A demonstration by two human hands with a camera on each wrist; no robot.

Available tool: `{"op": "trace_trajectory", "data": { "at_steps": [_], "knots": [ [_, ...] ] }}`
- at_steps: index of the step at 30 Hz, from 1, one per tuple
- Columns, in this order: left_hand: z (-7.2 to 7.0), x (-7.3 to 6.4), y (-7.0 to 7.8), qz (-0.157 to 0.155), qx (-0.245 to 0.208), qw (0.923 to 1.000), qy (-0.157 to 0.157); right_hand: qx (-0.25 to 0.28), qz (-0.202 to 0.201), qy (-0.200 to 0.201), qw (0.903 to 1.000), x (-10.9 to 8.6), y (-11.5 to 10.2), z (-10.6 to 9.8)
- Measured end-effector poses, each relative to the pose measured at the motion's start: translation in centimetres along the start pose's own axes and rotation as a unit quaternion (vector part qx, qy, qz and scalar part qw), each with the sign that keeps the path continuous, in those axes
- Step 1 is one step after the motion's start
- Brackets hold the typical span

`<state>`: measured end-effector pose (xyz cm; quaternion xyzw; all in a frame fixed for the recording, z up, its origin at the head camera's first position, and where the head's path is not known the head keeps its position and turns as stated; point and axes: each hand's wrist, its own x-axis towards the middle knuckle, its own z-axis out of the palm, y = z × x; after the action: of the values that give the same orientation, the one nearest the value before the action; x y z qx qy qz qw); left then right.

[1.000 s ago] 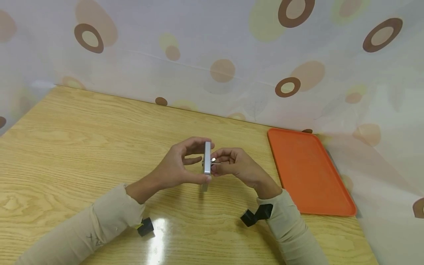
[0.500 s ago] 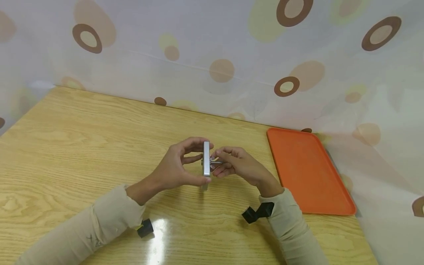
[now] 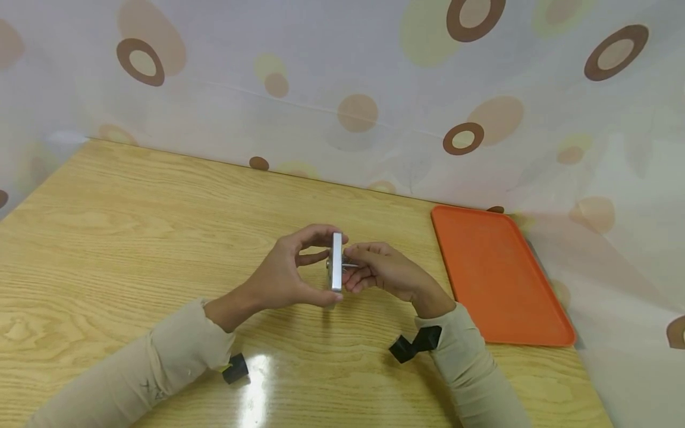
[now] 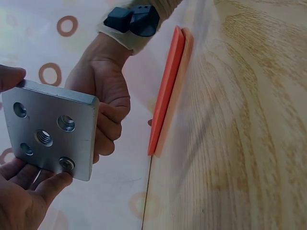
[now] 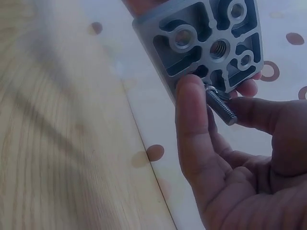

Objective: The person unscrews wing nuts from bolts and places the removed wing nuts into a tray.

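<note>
My left hand grips a square silver metal plate by its edges, holding it upright above the table. The left wrist view shows its smooth face with several holes and a bolt head in one corner hole, a left fingertip right at it. On the ribbed back face, in the right wrist view, the threaded bolt sticks out toward my right hand. My right thumb and finger pinch at a wing nut on the bolt close to the plate; the fingers partly hide it.
An orange tray lies on the wooden table at the right. Behind the table hangs a pale sheet with brown circles. A black wrist camera is strapped to the right sleeve.
The right fingers and thumb have shifted round the wing nut, the thumb going from below the bolt to above it. The left hand keeps hold of the plate, which has moved slightly.
</note>
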<state>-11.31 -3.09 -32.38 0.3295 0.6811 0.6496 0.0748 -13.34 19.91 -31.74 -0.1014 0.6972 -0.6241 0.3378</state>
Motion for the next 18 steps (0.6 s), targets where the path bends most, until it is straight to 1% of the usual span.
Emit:
{"op": "trace_trajectory", "data": {
  "at_steps": [6,11,14,18],
  "knots": [
    [0.01,0.04,-0.03,0.0,0.002,1.0,0.004,-0.006,-0.015,0.003,0.9999,-0.24,-0.22,0.08],
    [0.01,0.01,-0.01,0.0,0.002,1.0,0.006,-0.025,-0.025,0.007,0.9993,-0.3,-0.3,0.07],
    [0.01,0.04,-0.09,-0.002,0.001,1.0,0.007,-0.037,-0.035,0.004,0.9987,-0.35,-0.27,-0.05],
    [0.01,0.07,-0.13,-0.006,0.002,0.9999,0.008,-0.042,-0.058,-0.007,0.9974,-0.38,-0.14,-0.18]
  ]
}}
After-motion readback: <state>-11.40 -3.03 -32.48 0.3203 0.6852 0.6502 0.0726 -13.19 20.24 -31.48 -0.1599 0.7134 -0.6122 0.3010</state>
